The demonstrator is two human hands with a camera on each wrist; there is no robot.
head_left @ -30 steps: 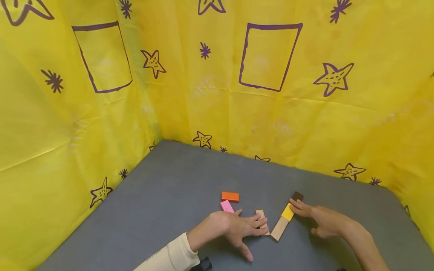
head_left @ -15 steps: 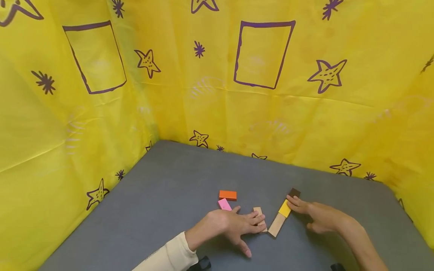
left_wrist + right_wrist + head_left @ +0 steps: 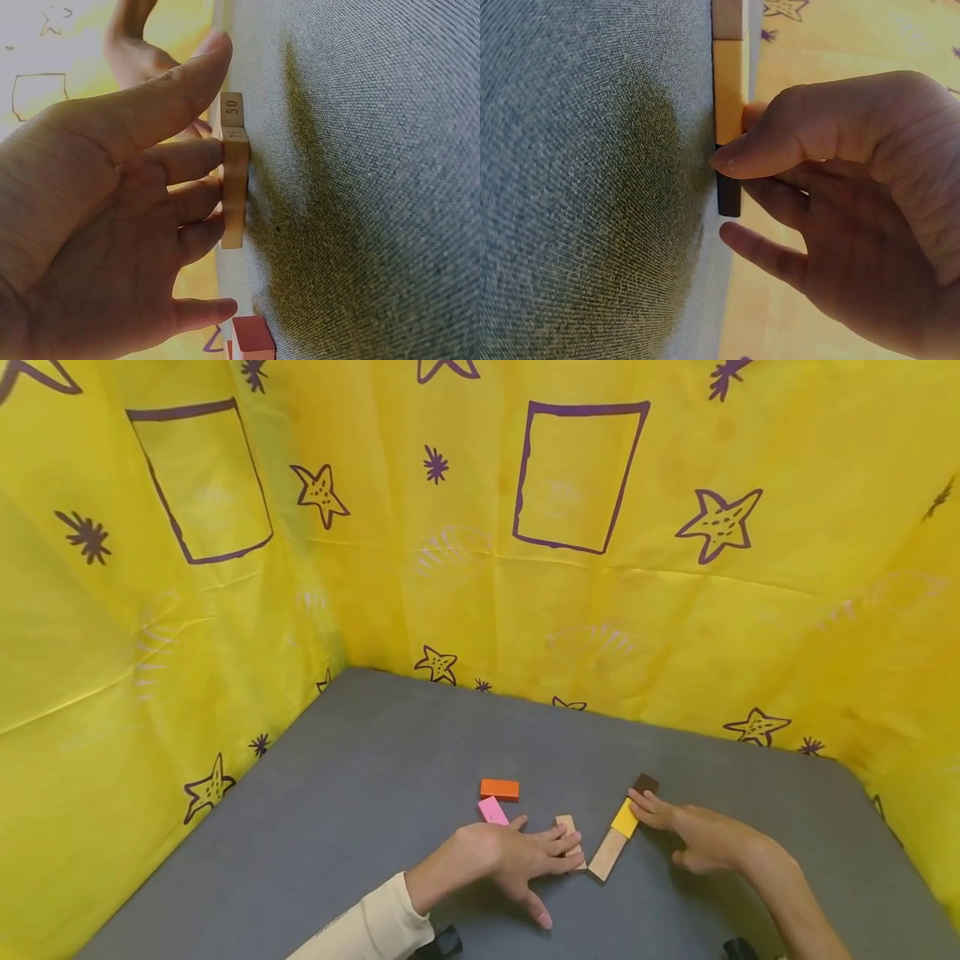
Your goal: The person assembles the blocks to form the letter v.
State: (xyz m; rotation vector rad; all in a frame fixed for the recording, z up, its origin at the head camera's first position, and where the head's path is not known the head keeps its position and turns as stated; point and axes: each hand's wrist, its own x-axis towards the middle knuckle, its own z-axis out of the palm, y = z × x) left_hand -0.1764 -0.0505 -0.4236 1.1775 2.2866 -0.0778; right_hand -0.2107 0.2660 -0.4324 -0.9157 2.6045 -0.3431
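My left hand [image 3: 513,858] lies over a pale wooden block [image 3: 565,822], fingers spread and nearly straight, several fingertips resting on it. Its thumb points away from the blocks. One end of that block meets the near end of another pale wooden block [image 3: 606,856], forming a V. In the left wrist view, the end of this second block [image 3: 232,109] reads 50. Beyond it in line are a yellow block [image 3: 623,818] and a dark brown block [image 3: 647,784]. My right hand [image 3: 712,839] touches this row where yellow meets brown, its fingers extended and its thumb apart from the blocks.
An orange block [image 3: 499,790] lies farther back to the left. A pink block [image 3: 492,810], partly hidden behind the left hand, sits at its front edge. Yellow cloth walls [image 3: 420,602] with purple drawings border the grey surface [image 3: 360,793] at the left and back.
The head view has shifted slightly, so the whole scene sits a little farther left and up. Both hands keep their places on the blocks.
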